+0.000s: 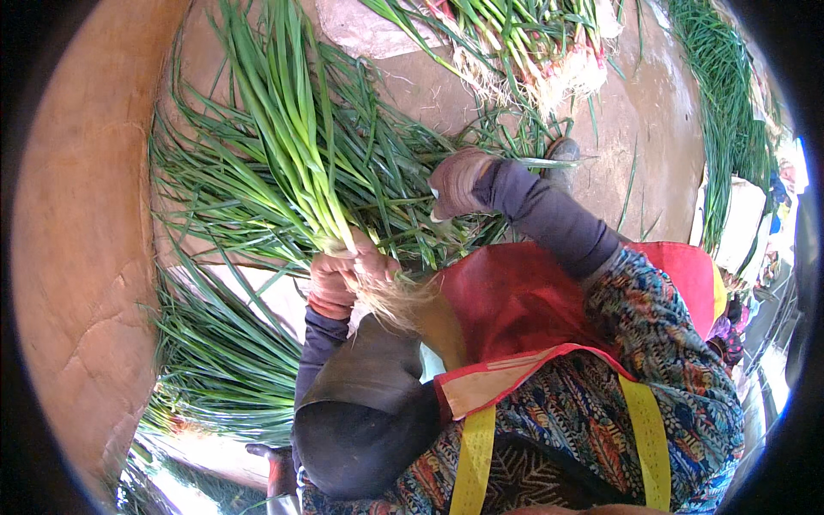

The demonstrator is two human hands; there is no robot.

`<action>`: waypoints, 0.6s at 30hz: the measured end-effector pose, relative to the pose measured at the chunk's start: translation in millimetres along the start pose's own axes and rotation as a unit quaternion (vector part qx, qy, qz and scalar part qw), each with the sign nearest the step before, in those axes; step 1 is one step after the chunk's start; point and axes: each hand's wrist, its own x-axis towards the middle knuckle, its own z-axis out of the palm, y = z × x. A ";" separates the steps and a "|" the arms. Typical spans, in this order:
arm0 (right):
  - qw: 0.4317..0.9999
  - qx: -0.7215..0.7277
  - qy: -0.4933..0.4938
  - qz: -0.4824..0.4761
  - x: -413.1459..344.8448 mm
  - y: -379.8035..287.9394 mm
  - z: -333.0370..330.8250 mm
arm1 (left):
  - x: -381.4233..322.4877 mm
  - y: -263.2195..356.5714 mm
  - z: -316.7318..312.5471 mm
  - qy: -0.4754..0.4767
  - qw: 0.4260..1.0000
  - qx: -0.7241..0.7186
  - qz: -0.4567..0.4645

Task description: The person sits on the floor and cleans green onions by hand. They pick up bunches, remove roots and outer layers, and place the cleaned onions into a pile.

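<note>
My left hand (353, 265) grips a bunch of green onions (293, 148) near its root end. The long green leaves point up and away, while the pale stringy roots (393, 299) hang out towards my lap. Over the heap of loose onion leaves (386, 148), my right hand (460, 183) is bent inward at the wrist and blurred. Its fingers are mostly hidden, so I cannot tell whether it holds anything. White material shows at one fingertip. The red apron (521, 296) covers my lap just below.
More rooted green onions (547, 58) lie at the top, beside a pale sack (373, 26). Another onion pile (225, 354) rests at lower left, and a long row (721, 116) runs along the right. A shoe (562, 161) stands beyond my right wrist. A brown wall (90, 225) borders the left.
</note>
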 end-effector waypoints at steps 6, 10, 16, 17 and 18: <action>0.768 0.625 0.108 0.087 50.1 -17.6 18.1 | 4.7 -8.5 7.4 -0.011 0.995 -0.009 -0.095; 0.812 0.559 0.133 0.101 70.0 -33.0 28.1 | 0.4 -6.6 11.6 0.097 0.990 0.083 -0.067; 0.943 0.224 0.227 0.100 62.0 -56.0 32.1 | 8.9 -3.2 26.9 0.033 0.998 -0.019 -0.052; 0.952 0.178 0.211 0.135 60.3 -56.7 29.1 | 10.3 -2.6 32.0 0.079 0.995 0.046 -0.037; 0.958 0.142 0.208 0.139 59.1 -56.4 26.5 | 10.3 -3.0 38.3 0.229 0.958 0.171 -0.006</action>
